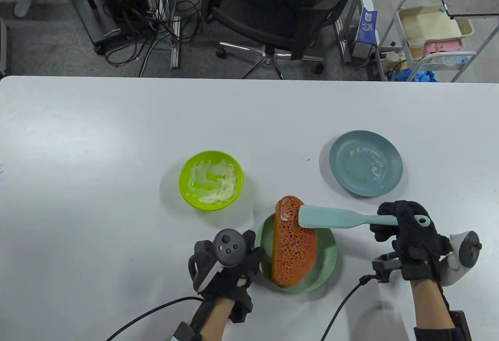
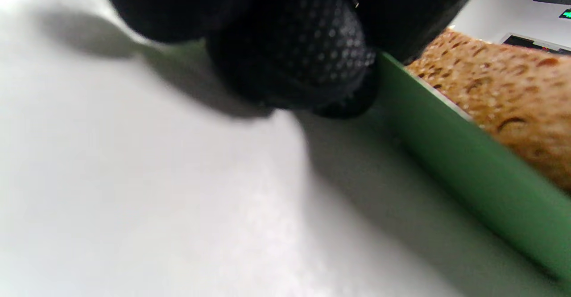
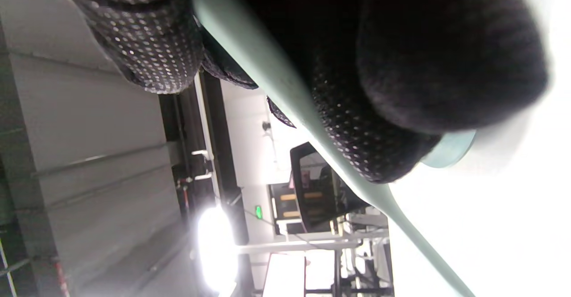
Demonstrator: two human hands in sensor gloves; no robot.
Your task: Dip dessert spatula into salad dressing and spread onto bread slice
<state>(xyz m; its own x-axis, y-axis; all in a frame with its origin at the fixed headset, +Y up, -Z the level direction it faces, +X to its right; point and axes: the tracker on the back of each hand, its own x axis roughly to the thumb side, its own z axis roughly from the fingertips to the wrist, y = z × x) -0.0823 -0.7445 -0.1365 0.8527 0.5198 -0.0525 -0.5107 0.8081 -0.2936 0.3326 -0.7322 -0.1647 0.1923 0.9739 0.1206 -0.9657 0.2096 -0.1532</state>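
Orange, spongy bread slice [image 1: 293, 245] lies on the green plate [image 1: 329, 255]. The right hand [image 1: 409, 235], fingers wrapped round the handle, lays the pale-blue spatula [image 1: 331, 218] blade on its far end. The left hand [image 1: 228, 259] touches the plate's rim; its grip I cannot tell. The lime bowl of dressing [image 1: 211, 180] sits nearby.

The table [image 1: 117, 122] was viewed steeply from above. The green plate [image 2: 468, 163] and bread [image 2: 504, 87] were seen at table level, very close, from the left wrist; the right wrist view was turned sideways toward the room.
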